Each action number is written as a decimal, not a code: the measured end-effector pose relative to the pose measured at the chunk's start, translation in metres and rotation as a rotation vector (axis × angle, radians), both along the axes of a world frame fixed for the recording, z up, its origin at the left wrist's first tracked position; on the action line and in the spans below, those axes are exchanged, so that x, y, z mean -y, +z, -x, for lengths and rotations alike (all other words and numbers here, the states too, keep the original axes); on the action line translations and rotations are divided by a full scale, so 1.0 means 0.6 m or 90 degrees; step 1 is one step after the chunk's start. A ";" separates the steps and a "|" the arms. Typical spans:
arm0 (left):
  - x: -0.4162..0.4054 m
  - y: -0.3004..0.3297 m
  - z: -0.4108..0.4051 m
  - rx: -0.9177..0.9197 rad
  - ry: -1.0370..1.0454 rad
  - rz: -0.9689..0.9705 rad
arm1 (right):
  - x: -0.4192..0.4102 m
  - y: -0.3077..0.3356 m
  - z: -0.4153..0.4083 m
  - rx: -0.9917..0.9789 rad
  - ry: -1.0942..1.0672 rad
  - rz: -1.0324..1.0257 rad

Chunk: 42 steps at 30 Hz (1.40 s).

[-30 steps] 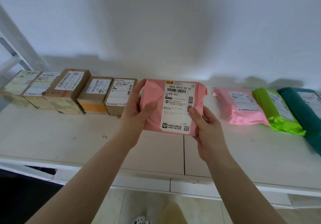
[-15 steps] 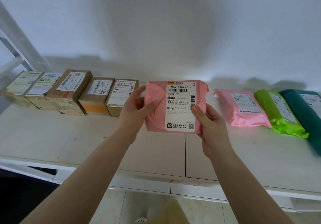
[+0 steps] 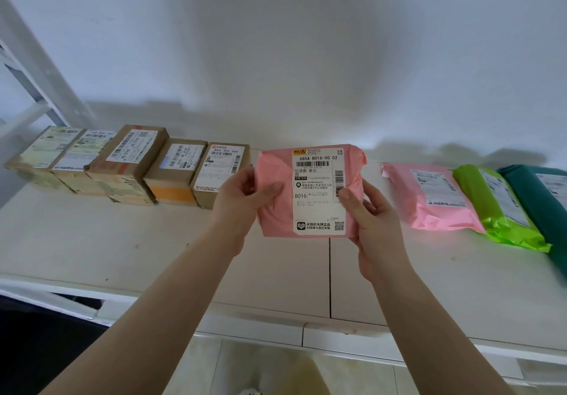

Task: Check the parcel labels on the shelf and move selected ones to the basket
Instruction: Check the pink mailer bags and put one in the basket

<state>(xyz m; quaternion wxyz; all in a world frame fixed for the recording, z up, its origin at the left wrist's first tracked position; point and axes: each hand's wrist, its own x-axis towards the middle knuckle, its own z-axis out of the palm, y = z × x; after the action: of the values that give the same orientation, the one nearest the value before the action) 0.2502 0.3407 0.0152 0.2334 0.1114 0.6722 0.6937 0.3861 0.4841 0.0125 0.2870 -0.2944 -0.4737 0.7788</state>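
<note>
Item held: one pink parcel (image 3: 277, 198), a soft mailer, lifted clear of the shelf (image 3: 92, 241) and turned upright so its white label (image 3: 319, 192) faces the wearer. Long axis roughly vertical, label text reading level.

Left hand (image 3: 242, 201): grips the parcel's left edge, thumb across the front, fingers behind. Right hand (image 3: 372, 219): grips the right edge low down, thumb on the label's margin. Both hands sit equally close to the parcel; neither is free.

Basket: not in view. Which way it lies from the hands cannot be told, so the direction of any carry is unknown. Judged step: label reading, with the keep-or-move decision not yet made.

Shelf stock behind, left of the hands: five cardboard boxes (image 3: 181, 170) in a touching row against the wall, labels up. Right of the hands: three mailers overlapping one another, namely one pink mailer (image 3: 429, 198), one green mailer (image 3: 497, 210), one teal mailer (image 3: 540, 198) cut off by the frame edge.

Count: nine parcels in all, one in hand, eight resting. A gap in the row lies directly behind the held parcel.
</note>
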 end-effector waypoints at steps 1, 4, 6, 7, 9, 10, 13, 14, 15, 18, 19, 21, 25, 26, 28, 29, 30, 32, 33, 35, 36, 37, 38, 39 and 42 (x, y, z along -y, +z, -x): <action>-0.002 -0.001 -0.002 0.027 0.020 0.005 | -0.004 -0.001 0.002 0.009 -0.015 0.009; -0.012 -0.006 -0.013 0.145 0.071 -0.004 | -0.014 -0.009 0.008 0.020 -0.042 0.048; -0.023 -0.008 -0.024 0.244 0.087 -0.042 | -0.011 -0.017 0.016 0.018 -0.011 0.073; -0.030 -0.010 -0.028 0.287 0.093 -0.059 | -0.007 -0.022 0.022 0.027 0.014 0.079; -0.047 -0.014 -0.035 0.354 0.101 -0.074 | 0.003 -0.031 0.037 0.069 0.059 0.070; -0.055 -0.018 -0.037 0.379 0.108 -0.076 | 0.007 -0.036 0.045 0.088 0.072 0.061; -0.075 -0.032 -0.039 0.428 0.143 -0.079 | 0.010 -0.049 0.073 0.118 0.077 0.045; -0.077 -0.038 -0.037 0.434 0.148 -0.080 | 0.009 -0.052 0.081 0.128 0.074 0.042; -0.078 -0.044 -0.035 0.440 0.153 -0.079 | 0.008 -0.054 0.090 0.140 0.069 0.039; -0.072 -0.064 -0.017 0.465 0.176 -0.059 | 0.004 -0.064 0.115 0.177 0.062 0.042; -0.069 -0.070 -0.012 0.470 0.183 -0.047 | 0.004 -0.070 0.123 0.186 0.058 0.043; -0.066 -0.079 -0.004 0.470 0.207 -0.030 | 0.006 -0.081 0.138 0.202 0.051 0.044; -0.061 -0.095 0.007 0.415 0.243 -0.009 | 0.012 -0.101 0.163 0.233 0.045 0.021; -0.059 -0.101 0.012 0.401 0.243 0.015 | 0.014 -0.104 0.169 0.242 0.043 0.000; -0.056 -0.114 0.019 0.400 0.236 0.044 | 0.017 -0.108 0.175 0.257 0.043 -0.039; -0.054 -0.116 0.021 0.407 0.240 0.039 | 0.019 -0.109 0.177 0.260 0.045 -0.050; -0.052 -0.117 0.022 0.410 0.246 0.041 | 0.021 -0.109 0.179 0.263 0.045 -0.059; -0.047 -0.127 0.028 0.409 0.249 0.051 | 0.024 -0.109 0.183 0.279 0.048 -0.082; -0.045 -0.131 0.029 0.409 0.246 0.044 | 0.025 -0.110 0.184 0.287 0.051 -0.093; -0.042 -0.133 0.027 0.412 0.220 0.030 | 0.027 -0.113 0.187 0.297 0.051 -0.107; -0.041 -0.134 0.027 0.413 0.211 0.035 | 0.028 -0.113 0.188 0.302 0.050 -0.110; -0.040 -0.134 0.028 0.415 0.208 0.043 | 0.029 -0.113 0.188 0.306 0.049 -0.110; -0.039 -0.133 0.029 0.420 0.207 0.049 | 0.030 -0.112 0.188 0.311 0.047 -0.111; -0.037 -0.132 0.030 0.425 0.201 0.048 | 0.030 -0.112 0.188 0.314 0.044 -0.108; -0.037 -0.121 0.027 0.445 0.174 0.053 | 0.029 -0.111 0.185 0.309 0.040 -0.090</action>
<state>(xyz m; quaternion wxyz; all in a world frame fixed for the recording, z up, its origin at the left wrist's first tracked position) 0.2342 0.3628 -0.0573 0.3584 -0.2324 0.5883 0.6866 0.2750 0.4670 -0.0540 0.1604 -0.4374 -0.5907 0.6588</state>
